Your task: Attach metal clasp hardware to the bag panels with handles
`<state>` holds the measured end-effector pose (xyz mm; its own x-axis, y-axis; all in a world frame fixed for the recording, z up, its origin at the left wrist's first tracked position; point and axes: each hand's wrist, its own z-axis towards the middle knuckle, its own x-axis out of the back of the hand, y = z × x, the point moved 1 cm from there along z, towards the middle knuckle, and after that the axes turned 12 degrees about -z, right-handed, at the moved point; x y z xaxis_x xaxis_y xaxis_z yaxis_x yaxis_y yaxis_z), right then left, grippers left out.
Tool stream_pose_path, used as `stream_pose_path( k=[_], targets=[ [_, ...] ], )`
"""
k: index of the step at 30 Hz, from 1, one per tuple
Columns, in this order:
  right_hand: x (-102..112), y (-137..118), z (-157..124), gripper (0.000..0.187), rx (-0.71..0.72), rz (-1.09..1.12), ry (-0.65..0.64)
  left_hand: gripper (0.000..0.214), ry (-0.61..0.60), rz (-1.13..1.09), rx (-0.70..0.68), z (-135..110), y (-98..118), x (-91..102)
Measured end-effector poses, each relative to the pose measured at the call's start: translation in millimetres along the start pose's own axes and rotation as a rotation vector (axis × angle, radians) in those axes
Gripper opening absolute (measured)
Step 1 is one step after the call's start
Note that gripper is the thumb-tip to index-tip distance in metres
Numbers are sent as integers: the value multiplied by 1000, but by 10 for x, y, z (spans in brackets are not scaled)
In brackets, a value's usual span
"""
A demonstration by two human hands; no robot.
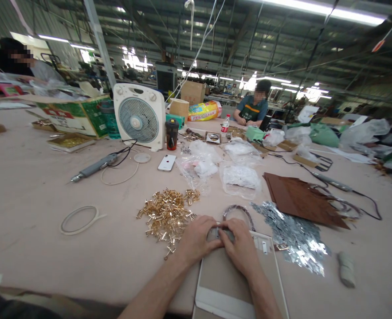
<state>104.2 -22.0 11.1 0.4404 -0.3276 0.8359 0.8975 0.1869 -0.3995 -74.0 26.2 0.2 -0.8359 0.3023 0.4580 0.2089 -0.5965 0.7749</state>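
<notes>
In front of me lies a flat beige panel with pale edging (pixel 241 285), probably a bag piece. My left hand (pixel 201 237) and my right hand (pixel 237 241) meet at its far edge, thumbs and fingers pinched together. Whatever sits between the fingertips is too small and covered to name. Just beyond them curves a brown twisted handle (pixel 239 208). A heap of gold metal fittings (pixel 166 215) is to the left of my left hand. Flat silver metal plates (pixel 295 237) are spread to the right, with a small metal piece (pixel 264 248) on the panel.
Brown sheets (pixel 299 195) are stacked at right, near a grey electric screwdriver (pixel 332 181). Another screwdriver (pixel 94 167) and a tape roll (pixel 81 219) lie left. A fan (pixel 139 116), a phone (pixel 166 162) and plastic bags (pixel 241 179) stand farther back. A co-worker (pixel 254 106) sits across the table.
</notes>
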Motion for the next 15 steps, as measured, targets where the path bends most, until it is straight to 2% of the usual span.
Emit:
stream_pose_path(
  k=[9,15],
  targets=[
    [63,-31,-6,12,3,11,-5,35,-19,-66,23,1,-51,12],
    [28,-5,-4,16,5,-3,-22,34,-32,-52,11,13,27,53]
  ],
)
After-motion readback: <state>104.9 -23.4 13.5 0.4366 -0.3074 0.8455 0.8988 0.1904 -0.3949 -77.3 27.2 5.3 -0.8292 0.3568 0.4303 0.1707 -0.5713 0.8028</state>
